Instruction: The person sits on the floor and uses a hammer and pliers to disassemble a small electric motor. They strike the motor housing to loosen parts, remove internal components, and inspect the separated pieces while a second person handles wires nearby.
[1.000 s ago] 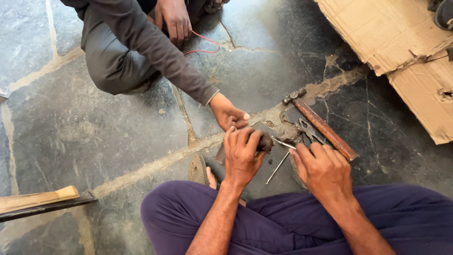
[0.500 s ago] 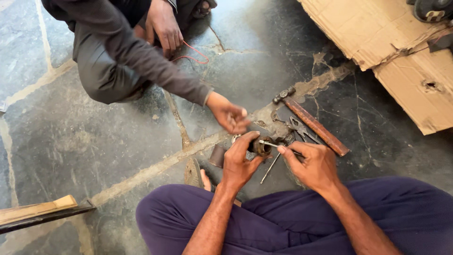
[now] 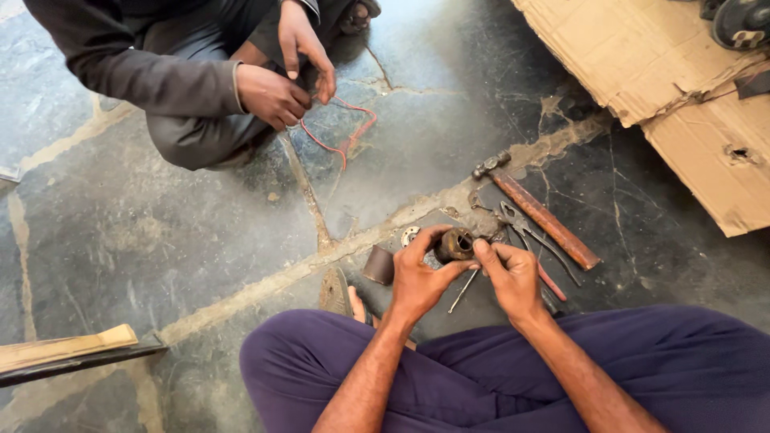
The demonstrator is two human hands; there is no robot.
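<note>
Soft, even daylight fills the scene, moderately bright with no harsh glare. The stone floor (image 3: 200, 232) shows a pale sheen at the far middle, where light reflects off it. Shadows are faint and diffuse, darkest on the right near the cardboard (image 3: 682, 88). Focus is sharp throughout, with slight wide-angle stretching at the edges.

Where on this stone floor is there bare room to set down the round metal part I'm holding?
Free: the wide stone stretch left of your left hand, between the wooden plank and the other person's knee. Also bare stone between the hammer and the cardboard. Crowded: right around the round metal part, with pliers, a small cylinder and a washer.
</note>
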